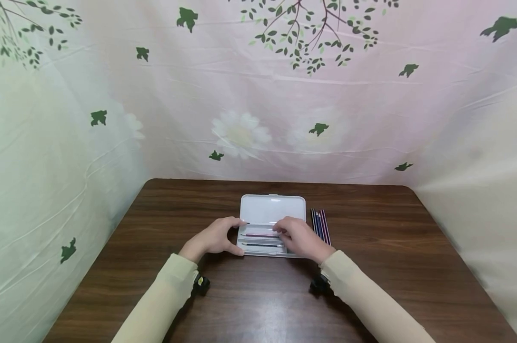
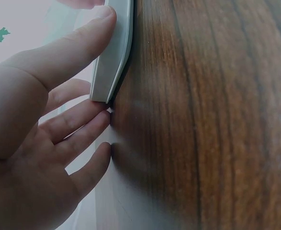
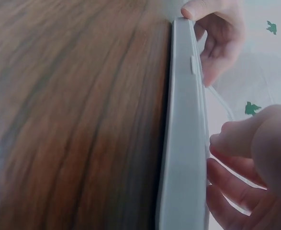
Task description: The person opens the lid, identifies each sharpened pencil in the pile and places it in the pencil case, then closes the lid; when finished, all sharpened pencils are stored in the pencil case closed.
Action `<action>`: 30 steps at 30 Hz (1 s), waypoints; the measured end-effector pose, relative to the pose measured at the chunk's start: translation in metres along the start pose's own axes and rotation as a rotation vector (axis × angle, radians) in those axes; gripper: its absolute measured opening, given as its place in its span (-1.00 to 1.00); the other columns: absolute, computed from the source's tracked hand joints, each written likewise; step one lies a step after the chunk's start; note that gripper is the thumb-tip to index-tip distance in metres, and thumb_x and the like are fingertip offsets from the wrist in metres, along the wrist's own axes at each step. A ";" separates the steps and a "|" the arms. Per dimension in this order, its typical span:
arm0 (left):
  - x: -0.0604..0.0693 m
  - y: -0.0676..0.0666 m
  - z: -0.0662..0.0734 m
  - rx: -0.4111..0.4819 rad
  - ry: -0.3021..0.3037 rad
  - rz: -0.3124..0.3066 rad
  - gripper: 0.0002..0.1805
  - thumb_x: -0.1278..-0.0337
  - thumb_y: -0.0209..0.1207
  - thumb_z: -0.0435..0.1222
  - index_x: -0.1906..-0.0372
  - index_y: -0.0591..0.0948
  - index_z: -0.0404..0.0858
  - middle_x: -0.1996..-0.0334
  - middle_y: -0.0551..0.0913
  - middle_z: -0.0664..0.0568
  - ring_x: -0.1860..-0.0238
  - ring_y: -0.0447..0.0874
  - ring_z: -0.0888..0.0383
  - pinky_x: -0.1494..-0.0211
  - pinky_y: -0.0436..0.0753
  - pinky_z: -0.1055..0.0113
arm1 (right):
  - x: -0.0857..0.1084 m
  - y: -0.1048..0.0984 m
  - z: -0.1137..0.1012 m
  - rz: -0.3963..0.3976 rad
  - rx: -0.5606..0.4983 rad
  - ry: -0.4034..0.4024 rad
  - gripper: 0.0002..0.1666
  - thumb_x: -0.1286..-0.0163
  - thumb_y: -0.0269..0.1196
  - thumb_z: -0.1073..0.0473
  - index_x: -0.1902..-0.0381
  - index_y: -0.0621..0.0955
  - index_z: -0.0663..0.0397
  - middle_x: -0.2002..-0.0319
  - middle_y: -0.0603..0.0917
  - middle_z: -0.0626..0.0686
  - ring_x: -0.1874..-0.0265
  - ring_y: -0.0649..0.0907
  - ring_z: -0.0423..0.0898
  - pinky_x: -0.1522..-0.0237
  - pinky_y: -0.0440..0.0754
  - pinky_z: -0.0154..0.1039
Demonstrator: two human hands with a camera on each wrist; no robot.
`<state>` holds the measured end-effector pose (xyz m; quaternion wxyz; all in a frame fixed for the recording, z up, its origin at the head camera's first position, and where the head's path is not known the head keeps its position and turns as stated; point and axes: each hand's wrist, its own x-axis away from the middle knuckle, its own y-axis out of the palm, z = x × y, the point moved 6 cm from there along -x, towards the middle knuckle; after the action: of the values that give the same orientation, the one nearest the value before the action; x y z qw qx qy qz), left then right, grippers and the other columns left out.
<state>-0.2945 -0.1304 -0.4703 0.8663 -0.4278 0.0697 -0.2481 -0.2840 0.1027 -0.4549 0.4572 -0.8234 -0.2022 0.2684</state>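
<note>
A white pencil case (image 1: 273,209) lies on the table with its lid folded back. Inside it are a dark red pencil (image 1: 258,235) and a dark pencil (image 1: 262,245). My left hand (image 1: 215,237) holds the case's left end, thumb (image 2: 90,40) on the front side and index finger toward the back. Over the case's right part is my right hand (image 1: 301,238), its bent fingertips down by the right end of the dark red pencil. In the right wrist view, the case's front wall (image 3: 184,143) hides what those fingertips touch.
Several dark and purple pencils (image 1: 324,226) lie side by side just right of the case, partly behind my right hand. The brown wooden table (image 1: 258,295) extends around it. A patterned cloth (image 1: 250,95) hangs along the back and sides.
</note>
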 end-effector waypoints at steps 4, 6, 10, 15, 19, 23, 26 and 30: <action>0.000 0.000 -0.001 -0.002 0.004 0.005 -0.06 0.19 0.70 -0.10 -0.41 0.57 -0.20 -0.31 0.62 -0.05 -0.37 0.52 0.00 -0.49 0.45 0.01 | 0.007 -0.007 0.006 0.016 -0.008 0.025 -0.78 -0.40 0.35 0.36 0.03 0.77 0.08 0.11 0.78 -0.02 0.09 0.74 -0.14 -0.01 0.76 -0.15; 0.000 0.001 -0.001 -0.001 0.003 0.004 -0.06 0.19 0.70 -0.10 -0.41 0.57 -0.20 -0.31 0.62 -0.06 -0.37 0.52 0.00 -0.49 0.45 0.01 | 0.012 -0.012 0.009 0.041 -0.008 0.025 -0.78 -0.39 0.36 0.35 0.03 0.77 0.09 0.12 0.78 -0.02 0.10 0.73 -0.14 0.00 0.76 -0.13; 0.001 0.002 -0.001 -0.001 0.000 -0.001 -0.05 0.18 0.70 -0.09 -0.42 0.56 -0.21 -0.31 0.61 -0.06 -0.37 0.52 0.00 -0.49 0.45 0.01 | 0.024 -0.023 0.013 0.092 -0.012 0.021 -0.77 -0.36 0.37 0.36 0.04 0.77 0.12 0.13 0.77 -0.01 0.12 0.74 -0.11 0.04 0.76 -0.08; 0.000 0.001 0.000 -0.005 -0.003 -0.002 -0.05 0.19 0.70 -0.09 -0.41 0.56 -0.20 -0.31 0.62 -0.06 -0.37 0.52 -0.01 -0.49 0.46 -0.01 | 0.037 -0.035 0.022 0.129 -0.001 0.035 -0.77 -0.34 0.39 0.37 0.05 0.77 0.11 0.13 0.77 -0.01 0.15 0.71 -0.12 0.08 0.75 -0.10; 0.000 0.000 0.000 0.001 -0.009 -0.002 -0.05 0.18 0.70 -0.10 -0.41 0.56 -0.20 -0.31 0.61 -0.06 -0.38 0.51 -0.01 -0.49 0.45 -0.01 | 0.048 -0.043 0.033 0.135 0.007 0.075 -0.76 -0.36 0.40 0.34 0.03 0.77 0.10 0.13 0.76 -0.02 0.16 0.70 -0.13 0.08 0.75 -0.08; 0.000 0.001 -0.001 0.010 -0.015 -0.003 -0.06 0.19 0.70 -0.10 -0.41 0.57 -0.19 -0.30 0.61 -0.05 -0.37 0.51 0.00 -0.50 0.44 0.00 | 0.060 -0.048 0.044 0.141 0.012 0.097 -0.77 -0.36 0.41 0.33 0.03 0.76 0.12 0.11 0.76 0.00 0.13 0.73 -0.09 0.04 0.75 -0.01; 0.001 0.001 -0.002 0.011 -0.015 -0.003 -0.07 0.19 0.70 -0.11 -0.40 0.57 -0.19 -0.29 0.62 -0.05 -0.36 0.52 0.00 -0.50 0.44 0.00 | 0.068 -0.052 0.051 0.147 0.022 0.104 -0.77 -0.36 0.41 0.33 0.03 0.76 0.12 0.10 0.76 0.01 0.12 0.74 -0.07 0.04 0.74 0.01; 0.001 0.001 -0.001 0.004 -0.014 -0.006 -0.07 0.18 0.70 -0.10 -0.41 0.57 -0.20 -0.31 0.61 -0.06 -0.37 0.51 0.00 -0.50 0.44 -0.01 | 0.078 -0.057 0.062 0.143 0.033 0.139 -0.74 -0.37 0.41 0.33 -0.01 0.75 0.12 0.08 0.76 0.02 0.14 0.71 -0.08 0.06 0.74 0.01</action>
<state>-0.2940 -0.1312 -0.4717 0.8670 -0.4280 0.0618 -0.2475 -0.2676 0.2159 -0.4530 0.4635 -0.8447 -0.1060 0.2459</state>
